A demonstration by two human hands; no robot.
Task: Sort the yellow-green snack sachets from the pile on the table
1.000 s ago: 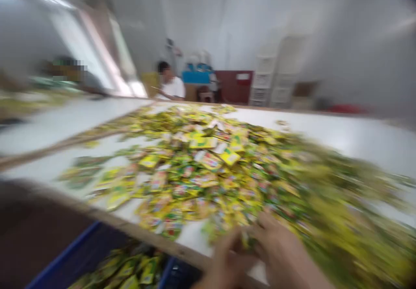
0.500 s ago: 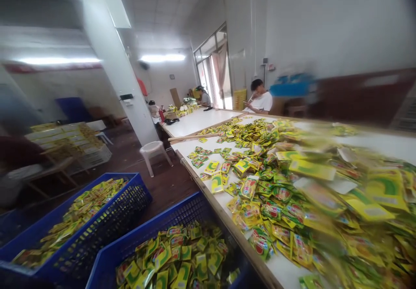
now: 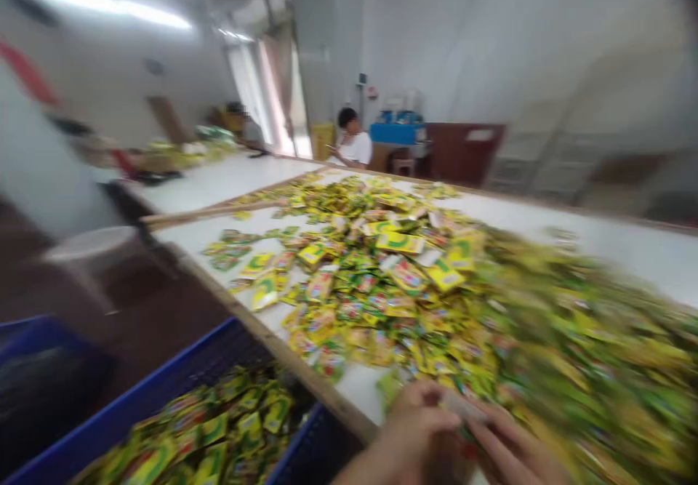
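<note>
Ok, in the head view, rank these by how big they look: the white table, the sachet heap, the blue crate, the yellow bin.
1. The white table
2. The heap of yellow-green sachets
3. The blue crate, though its nearness to the camera makes this place unsure
4. The yellow bin, smallest-looking, but far away

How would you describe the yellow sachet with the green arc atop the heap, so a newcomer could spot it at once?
On the long white table lies a heap of yellow and green sachets. Toward the heap's far side, one wide yellow sachet lies flat on top. Its green arc, fully uncovered, sets it apart from the jumbled packets around it.
</note>
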